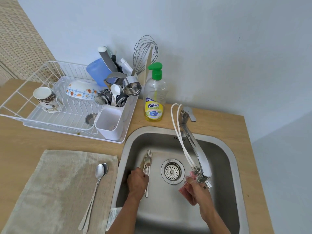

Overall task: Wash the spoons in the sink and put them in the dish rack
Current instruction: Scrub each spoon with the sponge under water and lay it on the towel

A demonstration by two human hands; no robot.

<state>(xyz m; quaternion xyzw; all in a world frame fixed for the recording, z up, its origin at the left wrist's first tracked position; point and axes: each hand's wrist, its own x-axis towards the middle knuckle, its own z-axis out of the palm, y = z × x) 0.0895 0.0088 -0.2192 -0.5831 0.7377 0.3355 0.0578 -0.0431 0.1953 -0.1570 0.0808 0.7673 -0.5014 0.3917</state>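
Left hand [137, 180] grips spoons [148, 160] low in the sink [217, 159]. I see right hand [197, 186] holding a pink sponge [184, 191] by the tap [200, 156].

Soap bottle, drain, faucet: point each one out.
Soap bottle [155, 90], head view, clear body above the label.
Drain [172, 171], head view, centre of the strainer.
Faucet [192, 142], head view, middle of the spout.
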